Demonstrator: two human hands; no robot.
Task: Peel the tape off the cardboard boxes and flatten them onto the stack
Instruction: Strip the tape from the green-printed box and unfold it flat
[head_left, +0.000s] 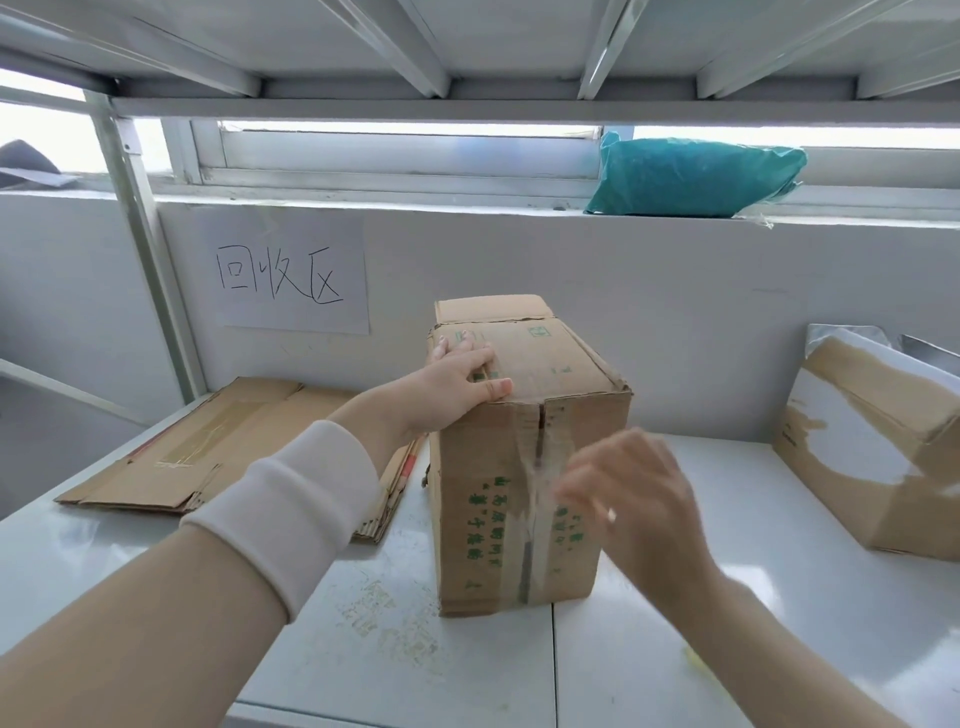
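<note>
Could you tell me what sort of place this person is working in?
Probably a storeroom's recycling corner: a handwritten sign on the wall reads "recycling area", flattened cardboard is stacked on a white table, under metal shelving.

Two boxes (530, 467) (878, 457), one flattened stack (208, 452), two hands (457, 379) (634, 499).

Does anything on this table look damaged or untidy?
Yes. The tape down the front of the middle box is torn and ragged, partly lifted near the right hand. The table in front carries scuffed greenish marks.
</note>
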